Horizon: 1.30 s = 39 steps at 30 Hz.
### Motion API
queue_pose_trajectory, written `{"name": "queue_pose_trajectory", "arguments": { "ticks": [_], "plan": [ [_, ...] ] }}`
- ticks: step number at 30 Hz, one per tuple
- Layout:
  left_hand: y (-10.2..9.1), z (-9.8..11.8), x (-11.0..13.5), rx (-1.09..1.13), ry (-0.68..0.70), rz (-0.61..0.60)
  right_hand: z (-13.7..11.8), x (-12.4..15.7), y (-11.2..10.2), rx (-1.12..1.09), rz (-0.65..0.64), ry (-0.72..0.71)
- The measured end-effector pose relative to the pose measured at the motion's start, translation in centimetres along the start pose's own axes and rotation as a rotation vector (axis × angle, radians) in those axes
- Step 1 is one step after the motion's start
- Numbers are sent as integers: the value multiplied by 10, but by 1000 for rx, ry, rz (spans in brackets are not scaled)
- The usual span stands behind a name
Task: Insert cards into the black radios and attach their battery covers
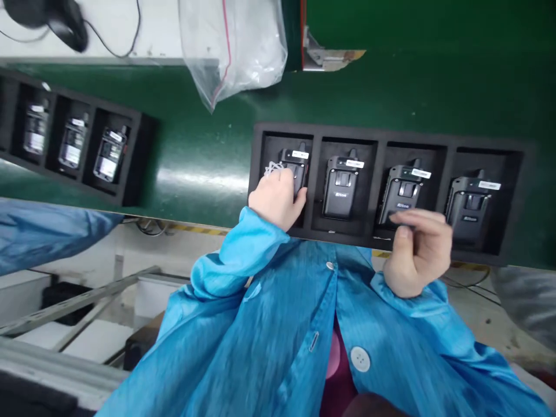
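Note:
A black foam tray (382,134) lies on the green belt in front of me, with several black handheld radios standing in its slots. My left hand (277,200) is closed round the lower part of the leftmost radio (294,165), and a small white wire loop shows just above the knuckles. My right hand (419,250) pinches the bottom edge of the third radio (403,194) between thumb and fingers. The second radio (341,186) and the fourth radio (469,207) sit untouched in their slots. Blue coat sleeves cover both my arms.
A second black tray (130,156) with three radios sits on the belt (195,150) to the left. A clear plastic bag (232,43) hangs over the belt's far edge. A black cabled device (61,20) lies top left. Another blue sleeve (47,229) enters at left.

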<state>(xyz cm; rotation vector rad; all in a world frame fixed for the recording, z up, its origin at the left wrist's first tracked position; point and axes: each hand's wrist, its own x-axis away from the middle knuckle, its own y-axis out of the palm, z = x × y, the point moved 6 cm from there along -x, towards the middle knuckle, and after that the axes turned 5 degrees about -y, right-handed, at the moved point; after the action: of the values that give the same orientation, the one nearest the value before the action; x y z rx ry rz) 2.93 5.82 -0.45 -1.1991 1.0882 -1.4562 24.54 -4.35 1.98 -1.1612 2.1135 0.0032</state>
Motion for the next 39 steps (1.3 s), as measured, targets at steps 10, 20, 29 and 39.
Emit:
{"name": "queue_pose_trajectory", "arguments": {
  "ticks": [10, 20, 29, 39],
  "plan": [
    [-1, -6, -11, -107, -47, -99, 15, 39, -12, -304, -311, -110],
    [-10, -42, -20, 338, -167, -306, 22, 44, -11, -347, -336, -152],
    [-6, -34, -15, 339, -147, -252, 22, 47, -3, -286, -386, -177],
    [-5, -96, 9, 28, -358, -12, 27, 62, -44, -18, -527, -261]
  ]
}}
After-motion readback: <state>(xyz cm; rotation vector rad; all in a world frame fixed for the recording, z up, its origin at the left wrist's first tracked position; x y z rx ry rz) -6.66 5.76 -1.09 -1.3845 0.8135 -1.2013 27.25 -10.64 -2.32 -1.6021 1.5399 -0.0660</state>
